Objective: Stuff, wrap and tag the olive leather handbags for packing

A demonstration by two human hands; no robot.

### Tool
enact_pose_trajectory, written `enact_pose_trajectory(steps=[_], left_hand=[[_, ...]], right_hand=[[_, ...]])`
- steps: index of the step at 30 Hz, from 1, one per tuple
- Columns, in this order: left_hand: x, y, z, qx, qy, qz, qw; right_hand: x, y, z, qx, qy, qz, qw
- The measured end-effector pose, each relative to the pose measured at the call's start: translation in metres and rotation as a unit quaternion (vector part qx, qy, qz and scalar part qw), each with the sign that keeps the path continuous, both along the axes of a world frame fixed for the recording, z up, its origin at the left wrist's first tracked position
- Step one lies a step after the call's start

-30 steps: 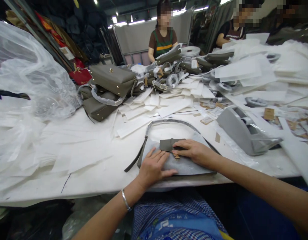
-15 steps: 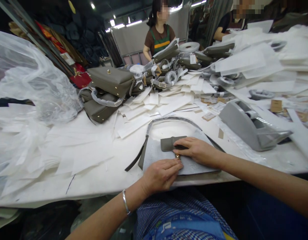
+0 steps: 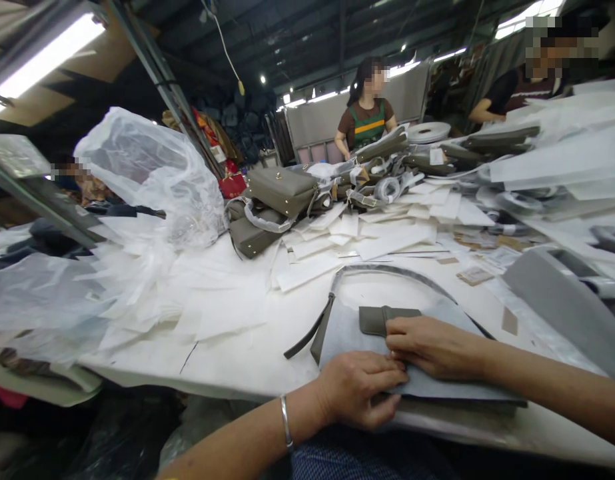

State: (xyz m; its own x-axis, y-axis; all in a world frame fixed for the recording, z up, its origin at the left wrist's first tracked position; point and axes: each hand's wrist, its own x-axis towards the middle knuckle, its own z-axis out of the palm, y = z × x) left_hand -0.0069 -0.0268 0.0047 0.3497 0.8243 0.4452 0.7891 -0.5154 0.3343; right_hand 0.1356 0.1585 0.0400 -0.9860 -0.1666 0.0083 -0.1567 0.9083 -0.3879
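Note:
A grey-green handbag (image 3: pixel 347 327) lies flat on the white table (image 3: pixel 227 347) in front of me, covered by a grey sheet of wrap, its handle (image 3: pixel 387 272) arching away from me. My left hand (image 3: pixel 360 393) rests curled on the near edge of the bag, its fingertips pinched at a small part by the flap that I cannot make out. My right hand (image 3: pixel 434 347) lies on the bag just below the olive closure flap (image 3: pixel 382 319), fingers pressed together on it.
More olive handbags (image 3: pixel 277 193) and straps are piled at the table's middle, among loose white paper sheets (image 3: pixel 387 237). A clear plastic bag (image 3: pixel 147 173) bulges at left. A grey tape dispenser (image 3: pixel 562 300) stands at right. Other people work at the far side.
The camera has tilted up and turned left. My left hand has slid to the bag's near edge and curled, meeting the right fingertips; the right hand stays on the flap.

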Motion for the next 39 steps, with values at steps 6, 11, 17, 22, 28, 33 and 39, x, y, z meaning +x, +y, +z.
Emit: enact_pose_trajectory(steps=[6,11,17,22,28,33,39], left_hand=[[0.001,0.001,-0.011,0.048,0.007,0.012,0.999],[0.001,0.002,-0.012,0.042,0.003,0.000,0.999],[0.002,0.002,-0.010,0.049,-0.021,0.010,0.999],[0.001,0.000,-0.012,0.036,-0.039,0.012,0.999],[0.003,-0.001,-0.012,0.021,-0.042,0.022,0.999],[0.003,-0.003,-0.009,0.022,-0.049,0.025,0.998],[0.006,-0.012,-0.017,-0.031,-0.018,0.090,0.995]], right_hand=[[-0.040,0.015,0.031,-0.075,-0.125,-0.038,0.989],[-0.146,0.031,0.031,0.063,0.016,-0.052,0.997],[-0.242,0.036,-0.012,0.145,-0.008,-0.075,0.987],[-0.256,0.034,-0.017,0.208,-0.009,-0.071,0.976],[-0.199,0.022,0.041,0.264,0.089,-0.066,0.958],[-0.071,-0.009,0.069,0.316,0.194,-0.046,0.928],[0.038,-0.046,0.017,0.264,0.172,-0.076,0.946]])
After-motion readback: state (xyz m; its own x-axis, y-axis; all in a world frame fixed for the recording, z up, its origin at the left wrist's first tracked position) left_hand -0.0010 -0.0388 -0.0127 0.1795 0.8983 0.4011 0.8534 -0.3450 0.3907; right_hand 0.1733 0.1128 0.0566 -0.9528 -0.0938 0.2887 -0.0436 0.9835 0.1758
